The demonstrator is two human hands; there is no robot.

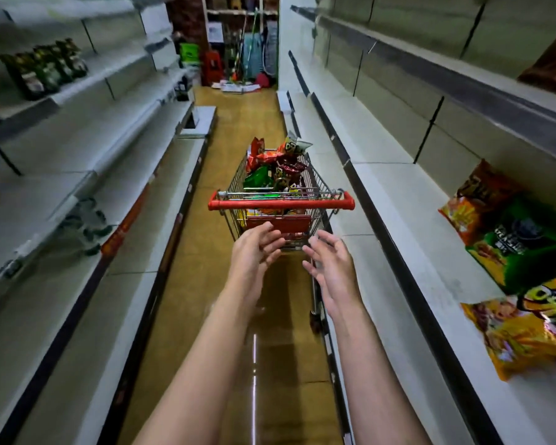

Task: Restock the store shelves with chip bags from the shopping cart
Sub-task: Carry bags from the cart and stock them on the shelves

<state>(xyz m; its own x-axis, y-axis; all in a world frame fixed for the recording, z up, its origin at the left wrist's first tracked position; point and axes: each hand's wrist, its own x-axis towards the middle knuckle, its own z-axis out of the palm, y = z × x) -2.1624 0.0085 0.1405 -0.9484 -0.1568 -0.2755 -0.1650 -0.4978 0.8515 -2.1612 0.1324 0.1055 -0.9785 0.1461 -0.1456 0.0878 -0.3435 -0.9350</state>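
both hands were out, left hand and right hand, fingers spread loose and holding nothing, just short of the red plastic handle. the wire shopping cart sat mid-aisle, heaped with glossy crinkled chip bags; more bags lay on the right shelf.

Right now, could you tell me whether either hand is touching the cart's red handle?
Apart. In the head view the left hand and right hand hang open below and short of the red handle, with wire basket visible between them.
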